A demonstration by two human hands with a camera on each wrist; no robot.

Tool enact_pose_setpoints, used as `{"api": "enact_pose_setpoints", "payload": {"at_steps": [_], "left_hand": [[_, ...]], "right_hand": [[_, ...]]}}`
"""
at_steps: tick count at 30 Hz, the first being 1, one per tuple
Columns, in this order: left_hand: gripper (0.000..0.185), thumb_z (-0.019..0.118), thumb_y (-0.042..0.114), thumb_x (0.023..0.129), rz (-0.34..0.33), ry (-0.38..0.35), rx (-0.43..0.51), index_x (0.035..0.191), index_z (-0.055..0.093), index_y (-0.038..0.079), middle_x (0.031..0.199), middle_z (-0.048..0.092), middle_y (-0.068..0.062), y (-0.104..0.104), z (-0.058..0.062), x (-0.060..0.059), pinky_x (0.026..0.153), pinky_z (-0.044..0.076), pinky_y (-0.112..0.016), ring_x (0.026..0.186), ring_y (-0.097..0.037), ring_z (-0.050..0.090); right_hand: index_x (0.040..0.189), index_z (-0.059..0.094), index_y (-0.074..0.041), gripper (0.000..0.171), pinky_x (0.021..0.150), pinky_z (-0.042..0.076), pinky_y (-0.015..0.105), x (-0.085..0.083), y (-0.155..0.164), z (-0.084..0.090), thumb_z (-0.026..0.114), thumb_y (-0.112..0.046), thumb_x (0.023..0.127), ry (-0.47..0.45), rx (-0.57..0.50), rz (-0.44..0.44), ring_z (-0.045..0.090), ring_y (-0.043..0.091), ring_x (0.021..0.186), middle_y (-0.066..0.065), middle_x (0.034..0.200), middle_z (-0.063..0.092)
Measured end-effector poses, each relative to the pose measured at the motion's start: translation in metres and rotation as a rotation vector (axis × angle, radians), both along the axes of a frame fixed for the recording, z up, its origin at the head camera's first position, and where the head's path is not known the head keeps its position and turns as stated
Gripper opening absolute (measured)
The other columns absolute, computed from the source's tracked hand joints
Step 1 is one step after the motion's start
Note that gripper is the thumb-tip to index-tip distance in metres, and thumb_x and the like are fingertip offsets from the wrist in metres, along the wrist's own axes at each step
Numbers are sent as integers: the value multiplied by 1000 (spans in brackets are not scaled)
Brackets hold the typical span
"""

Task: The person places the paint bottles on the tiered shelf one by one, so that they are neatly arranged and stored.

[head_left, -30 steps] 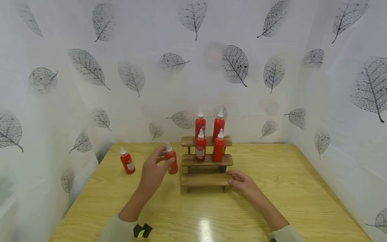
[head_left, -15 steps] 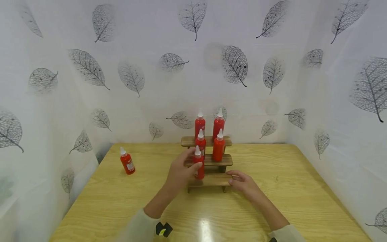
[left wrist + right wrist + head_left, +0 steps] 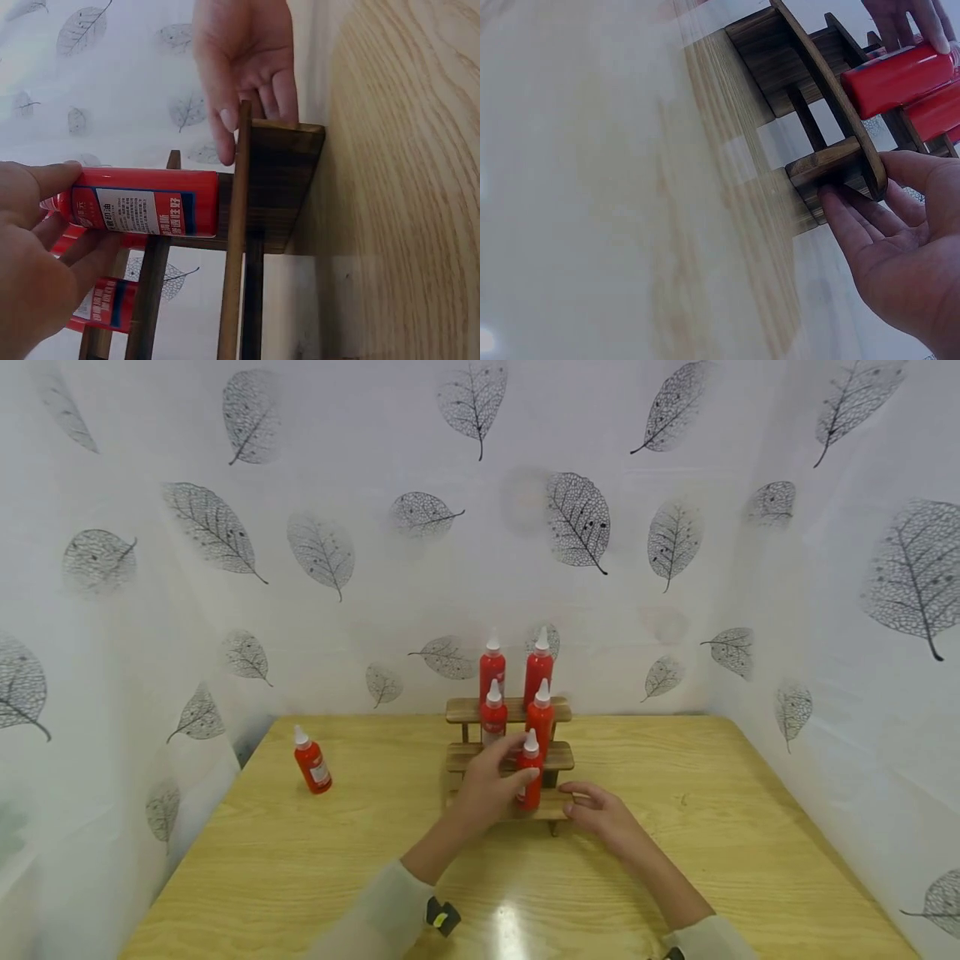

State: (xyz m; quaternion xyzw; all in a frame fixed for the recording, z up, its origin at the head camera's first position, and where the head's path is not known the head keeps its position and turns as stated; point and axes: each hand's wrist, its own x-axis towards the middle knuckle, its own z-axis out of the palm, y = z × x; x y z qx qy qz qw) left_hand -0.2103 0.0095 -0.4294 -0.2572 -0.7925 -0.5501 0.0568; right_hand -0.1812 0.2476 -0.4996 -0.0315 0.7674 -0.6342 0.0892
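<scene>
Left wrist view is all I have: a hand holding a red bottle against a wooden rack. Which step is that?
Observer: The lowest step of a three-step rack; the left hand holds the bottle upright on it, toward the right side.
Operator: Whose fingers are at the board's edge?
Observer: The right hand, fingers touching the lowest step's right end; the right wrist view shows them curled under it.
Operator: Any bottles off the rack?
Observer: One, the loose bottle, upright on the table far to the rack's left. Four more stand on the upper two steps, two on each.
</scene>
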Motion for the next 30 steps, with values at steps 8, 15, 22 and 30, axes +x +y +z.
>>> {"api": "enact_pose_setpoints", "payload": {"at_steps": [8,15,22,30], "left_hand": [[51,72,21,95,-45,-36,-13,142,54,21,132,63,3,4,-4,-2,101,54,-37,118,-15,60],[52,71,22,95,-62,-43,-19,144,52,23,134,62,3,3,-3,-1,103,53,-38,119,-15,60],[53,72,23,95,-72,-60,-20,144,52,25,136,60,5,2,-2,2,102,53,-36,118,-14,59],[53,73,22,94,-51,-45,5,143,54,22,136,61,4,-8,-1,3,101,54,-33,119,-14,60]], "right_hand": [[141,55,-7,50,105,52,47,0,0,1,68,-25,96,1,9,-3,55,37,131,24,143,55],[140,56,-9,49,105,51,48,0,0,2,68,-27,96,-6,19,-8,55,37,132,23,144,54],[140,57,-10,48,106,51,47,1,0,2,68,-27,96,-8,22,-17,52,37,135,22,145,54],[140,56,-6,48,102,53,38,0,-1,1,67,-24,97,2,17,-19,59,29,127,22,142,56]]}}
